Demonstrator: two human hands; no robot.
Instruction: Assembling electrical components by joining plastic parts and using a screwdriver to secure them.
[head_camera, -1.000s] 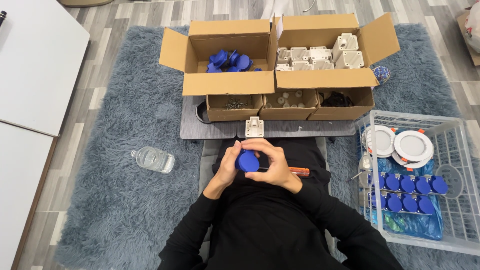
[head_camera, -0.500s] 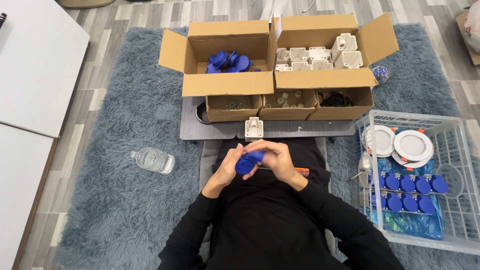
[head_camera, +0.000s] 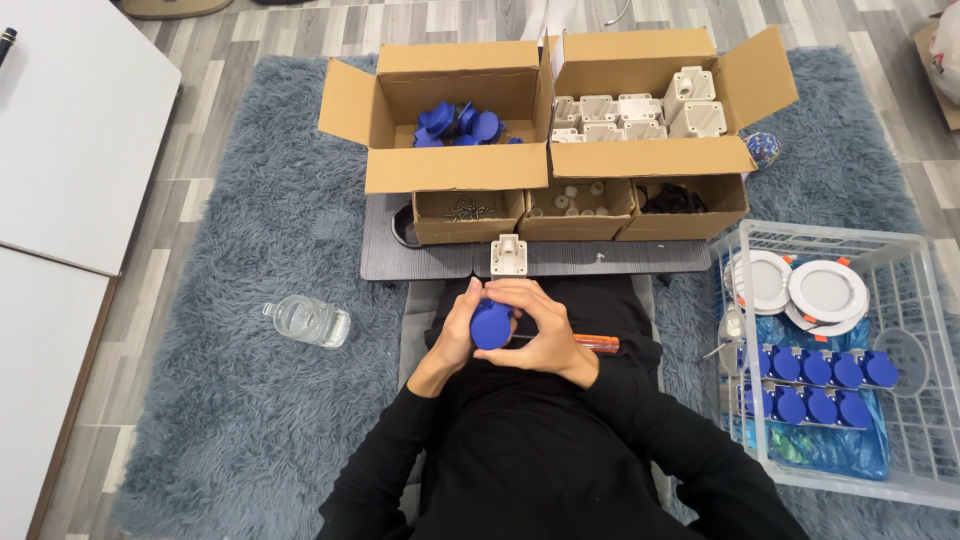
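— Where is the round blue cap (head_camera: 491, 325)?

— Held over the lap, between both hands, near the middle of the scene. The left hand (head_camera: 458, 335) cups its left edge with curled fingers; the right hand (head_camera: 540, 335) wraps over the top and right side, fingers pressed together around it.

— And beside the hands?

— An orange-handled screwdriver (head_camera: 590, 344) lies across the lap, just right of the right hand. A white plastic housing (head_camera: 508, 255) stands just beyond, on the grey board (head_camera: 400, 262).

— Farther out?

— Two open cardboard boxes: the left box (head_camera: 455, 120) holds blue caps, the right box (head_camera: 645, 110) white housings. A clear bottle (head_camera: 310, 322) lies on the rug at left; a white wire basket (head_camera: 900, 420) sits at right.
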